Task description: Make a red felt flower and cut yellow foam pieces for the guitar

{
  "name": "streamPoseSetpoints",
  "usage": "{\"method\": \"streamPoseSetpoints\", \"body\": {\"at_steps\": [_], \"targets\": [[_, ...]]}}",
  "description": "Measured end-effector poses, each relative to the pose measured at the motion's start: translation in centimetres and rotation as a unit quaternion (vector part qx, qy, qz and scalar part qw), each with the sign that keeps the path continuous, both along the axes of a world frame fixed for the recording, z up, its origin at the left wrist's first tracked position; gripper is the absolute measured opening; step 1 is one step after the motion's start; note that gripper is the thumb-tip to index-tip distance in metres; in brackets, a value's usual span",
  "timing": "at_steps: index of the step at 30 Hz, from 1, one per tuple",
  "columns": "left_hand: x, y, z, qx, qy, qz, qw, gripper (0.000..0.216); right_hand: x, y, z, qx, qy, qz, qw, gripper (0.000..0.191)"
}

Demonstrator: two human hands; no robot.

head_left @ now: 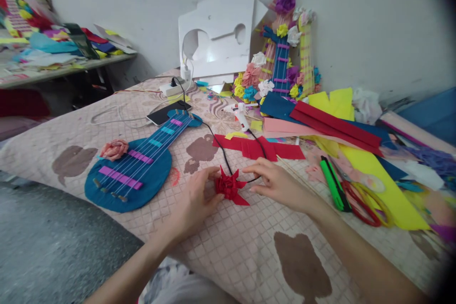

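A red crepe paper flower (230, 187) with pointed outer petals lies on the patterned tablecloth in front of me. My left hand (199, 195) has its thumb and index finger at the flower's left side, gripping it. On the other side my right hand (276, 183) hovers close to the petals, its fingers apart and nothing in them. Left of my hands lies a blue paper guitar (133, 166) with strings, purple and light blue strips and a pink paper rose (114, 149). Behind the flower are red paper strips (258, 147) and a black cable (220, 140).
A white hot glue gun (240, 115) stands beyond the red strips. A green utility knife (335, 184) and scissors (366, 203) lie at right by yellow paper (395, 199). A phone (167, 113), a power strip (174, 88) and decorated paper guitars (281, 59) are farther back.
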State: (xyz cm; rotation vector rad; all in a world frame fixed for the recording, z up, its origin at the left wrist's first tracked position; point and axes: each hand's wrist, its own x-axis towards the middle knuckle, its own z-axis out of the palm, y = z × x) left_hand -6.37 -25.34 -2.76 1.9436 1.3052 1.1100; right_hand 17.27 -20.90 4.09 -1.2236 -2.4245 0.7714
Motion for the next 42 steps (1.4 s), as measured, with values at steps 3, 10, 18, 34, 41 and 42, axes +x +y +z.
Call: {"method": "streamPoseSetpoints", "body": {"at_steps": [3, 10, 18, 34, 41, 42], "targets": [[0.0, 0.0, 0.1, -0.003, -0.003, 0.000, 1.000, 0.050, -0.4, 0.0, -0.9, 0.009, 0.010, 0.009, 1.000, 0.020], [0.0, 0.0, -0.1, 0.003, 0.009, 0.000, 1.000, 0.051, 0.4, 0.3, -0.1, -0.195, 0.282, -0.059, 0.937, 0.021], [-0.1, 0.0, -0.3, 0.006, 0.011, 0.005, 1.000, 0.051, 4.4, 2.3, 3.1, -0.092, 0.530, -0.177, 0.824, 0.028], [0.0, 0.0, 1.1, -0.002, 0.009, -0.016, 1.000, 0.050, 4.3, 2.0, 0.4, -0.039, 0.294, -0.216, 0.930, 0.034], [-0.4, -0.1, 1.5, -0.002, 0.018, -0.045, 0.999, 0.057, 4.4, 2.0, 0.3, -0.047, 0.290, -0.219, 0.931, 0.034], [-0.3, -0.1, 1.4, 0.001, 0.021, -0.041, 0.999, 0.056, 4.3, 2.0, 0.2, -0.049, 0.290, -0.217, 0.931, 0.034]]}}
